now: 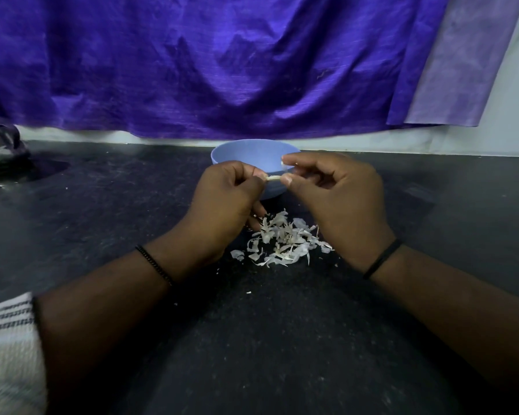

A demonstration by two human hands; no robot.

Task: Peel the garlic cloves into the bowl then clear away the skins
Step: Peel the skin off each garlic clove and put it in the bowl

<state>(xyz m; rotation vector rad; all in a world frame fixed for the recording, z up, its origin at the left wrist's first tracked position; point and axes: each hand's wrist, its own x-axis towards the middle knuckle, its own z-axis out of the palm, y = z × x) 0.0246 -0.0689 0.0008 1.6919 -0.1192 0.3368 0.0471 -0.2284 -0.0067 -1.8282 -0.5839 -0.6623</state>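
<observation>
Many loose skins (282, 242) already lie heaped on the dark counter (102, 223), toward its middle and just on the near side of the blue bowl (246, 154), so I judge the peeling well along rather than freshly begun. One garlic clove (274, 177) is in work: the left hand (225, 196) pinches its left end between thumb and curled fingers, and the right hand (336, 190) pinches its right end the same way, with a shred of skin (283, 163) caught at the fingertip above. Both hands hold the clove in the air in front of the bowl's near wall, apart from the counter. Whether peeled cloves lie inside the bowl cannot be told, since its inside is hidden from this low angle; no unpeeled cloves show on the counter either, so how many are left is unclear. What remains, as I judge it, is finishing this clove, dropping it in the bowl, then gathering the heap and the few stray flecks nearer the front edge.

The counter is black and speckled, dusted with pale marks. Along its far edge runs a pale wall, draped with a purple cloth (222, 64) hanging in folds. At the far left edge sits a shiny dark metal object (0, 151), only partly in view. A striped sleeve (6, 339) shows at the near left corner
</observation>
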